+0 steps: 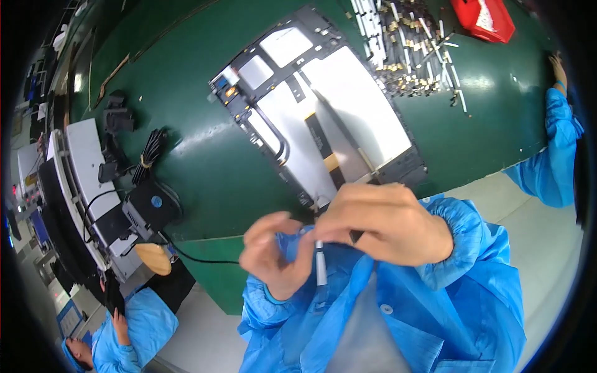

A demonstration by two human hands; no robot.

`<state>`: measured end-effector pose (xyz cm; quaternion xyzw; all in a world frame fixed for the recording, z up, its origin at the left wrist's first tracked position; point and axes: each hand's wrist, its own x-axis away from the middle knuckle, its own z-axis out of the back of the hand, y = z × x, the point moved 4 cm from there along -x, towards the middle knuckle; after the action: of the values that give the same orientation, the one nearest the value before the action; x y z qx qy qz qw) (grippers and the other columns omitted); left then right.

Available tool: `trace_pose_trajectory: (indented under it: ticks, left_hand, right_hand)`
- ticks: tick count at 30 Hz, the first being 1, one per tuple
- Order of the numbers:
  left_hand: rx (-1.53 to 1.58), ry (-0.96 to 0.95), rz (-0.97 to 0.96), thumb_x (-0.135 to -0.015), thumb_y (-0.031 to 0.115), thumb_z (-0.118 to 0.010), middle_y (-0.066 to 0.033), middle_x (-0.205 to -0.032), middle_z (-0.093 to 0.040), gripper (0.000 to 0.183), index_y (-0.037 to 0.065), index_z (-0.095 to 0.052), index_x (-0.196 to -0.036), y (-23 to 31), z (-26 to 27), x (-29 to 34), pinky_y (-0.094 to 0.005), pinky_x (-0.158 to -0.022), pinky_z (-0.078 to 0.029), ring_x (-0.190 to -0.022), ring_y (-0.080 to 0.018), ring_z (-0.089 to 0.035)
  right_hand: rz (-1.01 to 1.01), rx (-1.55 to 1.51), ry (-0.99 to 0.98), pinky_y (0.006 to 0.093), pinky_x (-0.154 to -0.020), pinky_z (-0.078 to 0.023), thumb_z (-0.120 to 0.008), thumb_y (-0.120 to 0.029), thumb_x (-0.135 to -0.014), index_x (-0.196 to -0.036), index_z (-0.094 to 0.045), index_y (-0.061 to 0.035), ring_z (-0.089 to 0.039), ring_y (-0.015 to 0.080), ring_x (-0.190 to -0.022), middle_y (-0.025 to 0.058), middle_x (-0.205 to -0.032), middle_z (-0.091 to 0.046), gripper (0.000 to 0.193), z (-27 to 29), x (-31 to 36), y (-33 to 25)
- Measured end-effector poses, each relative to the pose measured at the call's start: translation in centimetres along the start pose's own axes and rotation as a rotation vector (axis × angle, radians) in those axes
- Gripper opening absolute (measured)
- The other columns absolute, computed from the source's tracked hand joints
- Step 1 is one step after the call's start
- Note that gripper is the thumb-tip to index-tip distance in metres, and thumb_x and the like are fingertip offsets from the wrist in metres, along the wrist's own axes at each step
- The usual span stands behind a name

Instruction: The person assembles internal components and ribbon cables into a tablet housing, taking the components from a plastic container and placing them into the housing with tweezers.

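My left hand (pixel 277 256) and my right hand (pixel 387 225) meet just off the table's near edge, fingertips pinched together. Between them is a thin flex cable strip (pixel 320 266), its white part hanging below the fingers in front of my blue smock. A small dark piece (pixel 356 236) shows under my right hand's fingers; its kind is unclear. Just beyond my hands lies an opened flat device housing (pixel 367 102), black-framed with silver-white panels, set at a slant. A dark ribbon strip (pixel 319 133) runs down its middle, and my right hand overlaps its near corner.
A heap of similar strips (pixel 410 56) covers the back right of the green table (pixel 186 180), beside a red container (pixel 485 22). Bundled black cable (pixel 149 152) and a black device (pixel 152 208) stand left. Co-workers' sleeves show at right (pixel 550 149) and lower left (pixel 146 320).
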<state>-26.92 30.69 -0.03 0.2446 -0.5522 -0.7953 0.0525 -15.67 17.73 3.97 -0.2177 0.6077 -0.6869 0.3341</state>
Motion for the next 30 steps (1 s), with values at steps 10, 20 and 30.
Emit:
trace_pose_trajectory:
  ticks: [10,20,30]
  left_hand:
    - [-0.213,-0.143,-0.252,-0.071,-0.005,-0.074,-0.0117,-0.092,-0.07,0.041,0.003,-0.057,-0.107,0.2,-0.1,-3.4,-0.0353,-0.076,-0.053,-0.087,-0.03,-0.065]
    - [0.388,-0.133,-0.046,-0.082,-0.003,-0.065,-0.0205,-0.097,-0.068,0.036,0.005,-0.048,-0.113,-2.4,-0.1,-2.9,-0.0388,-0.083,-0.051,-0.095,-0.0344,-0.064]
    - [0.178,-0.134,0.074,-0.067,-0.002,-0.078,-0.0205,-0.107,-0.066,0.019,0.003,-0.066,-0.082,-2.8,0.8,-6.3,-0.0426,-0.094,-0.045,-0.118,-0.0356,-0.053]
  right_hand:
    - [0.159,0.837,0.916,0.0185,-0.067,-0.043,-0.062,-0.01,-0.089,-0.105,-0.067,0.0022,-0.057,0.0083,-0.074,0.0054,-0.088,-0.067,0.02,19.8,-0.4,-2.8]
    - [-0.099,0.806,0.542,0.0198,-0.066,-0.038,-0.061,-0.018,-0.09,-0.12,-0.06,-0.0029,-0.049,0.0097,-0.081,0.0075,-0.109,-0.056,0.033,18.5,-1.5,-0.6]
    - [0.108,0.402,0.123,0.0309,-0.06,-0.047,-0.069,0.003,-0.065,-0.089,-0.067,0.0014,-0.059,0.0231,-0.073,0.0107,-0.082,-0.061,0.024,1.3,-0.1,0.1]
